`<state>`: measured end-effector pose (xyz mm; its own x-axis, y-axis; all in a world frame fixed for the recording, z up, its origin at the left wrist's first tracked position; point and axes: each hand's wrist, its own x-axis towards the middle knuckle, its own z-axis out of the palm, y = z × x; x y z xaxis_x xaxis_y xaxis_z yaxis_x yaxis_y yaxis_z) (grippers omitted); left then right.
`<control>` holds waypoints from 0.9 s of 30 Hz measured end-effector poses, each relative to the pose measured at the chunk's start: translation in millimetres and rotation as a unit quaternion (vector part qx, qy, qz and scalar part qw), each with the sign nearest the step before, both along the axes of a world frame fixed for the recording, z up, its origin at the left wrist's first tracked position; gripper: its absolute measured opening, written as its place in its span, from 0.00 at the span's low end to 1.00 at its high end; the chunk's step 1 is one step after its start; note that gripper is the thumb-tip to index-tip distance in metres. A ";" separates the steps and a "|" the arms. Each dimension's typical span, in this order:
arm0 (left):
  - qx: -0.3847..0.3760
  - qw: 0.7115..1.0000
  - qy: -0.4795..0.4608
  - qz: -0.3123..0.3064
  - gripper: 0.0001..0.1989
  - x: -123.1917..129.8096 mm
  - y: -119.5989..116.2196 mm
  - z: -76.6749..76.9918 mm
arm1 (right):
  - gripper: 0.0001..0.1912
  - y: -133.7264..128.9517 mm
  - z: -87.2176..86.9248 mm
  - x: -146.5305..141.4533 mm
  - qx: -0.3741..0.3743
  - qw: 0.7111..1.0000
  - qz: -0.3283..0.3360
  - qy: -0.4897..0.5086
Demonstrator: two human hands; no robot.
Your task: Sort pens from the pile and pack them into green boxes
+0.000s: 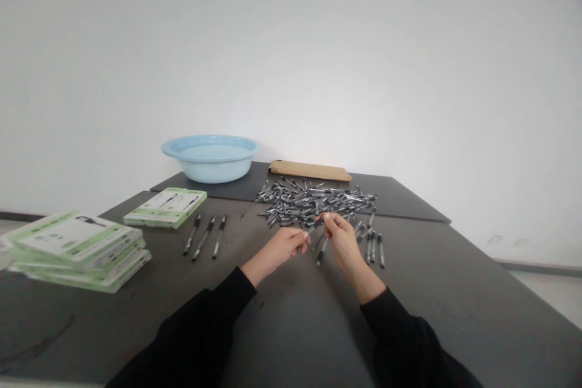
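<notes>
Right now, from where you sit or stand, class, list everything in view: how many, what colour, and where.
Taller box stack: several boxes, green and white, left
Shorter box stack: count unclear, green and white, behind it
Basin: one, light blue, back left
Cardboard: one piece, brown, by the wall
Spaced pens: three, black and clear, left of the hands
Pen pile: too many to count, black and clear, beyond the hands
Loose pens: several, same colours, near right hand
Held pen: one, same colours, between both hands
Tabletop: seamed, dark, underneath
Wall: one, whitish, behind
Left hand, right hand: two, bare, centre
Sleeves: two, black, front
</notes>
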<state>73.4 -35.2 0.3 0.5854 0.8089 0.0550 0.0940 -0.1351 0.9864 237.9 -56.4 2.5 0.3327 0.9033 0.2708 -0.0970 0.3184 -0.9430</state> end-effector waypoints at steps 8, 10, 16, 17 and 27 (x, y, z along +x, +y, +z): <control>-0.063 0.992 -0.094 0.062 0.16 -26.9 24.0 12.4 | 0.17 17.6 -9.1 4.3 0.020 0.990 -0.036 -0.137; -0.075 0.982 -0.133 0.110 0.15 -38.2 35.2 14.5 | 0.13 27.2 -13.2 4.8 0.050 0.956 -0.043 -0.287; -0.084 0.974 -0.121 0.171 0.16 -50.3 48.6 9.3 | 0.21 47.5 -23.2 -10.8 -0.012 0.771 -0.049 -0.634; -0.085 0.974 -0.112 0.175 0.16 -49.1 47.9 8.2 | 0.21 49.5 -24.3 -14.4 -0.015 0.753 -0.048 -0.656; -0.057 0.979 -0.088 0.174 0.17 -45.0 41.8 8.9 | 0.19 60.5 -34.8 -22.3 -0.033 0.699 -0.039 -0.714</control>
<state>28.4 6.7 9.2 0.2627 0.9645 0.0273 -0.0582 -0.0125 0.9982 215.7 4.1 -32.3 -0.1854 0.9237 0.3353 0.9722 0.2220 -0.0741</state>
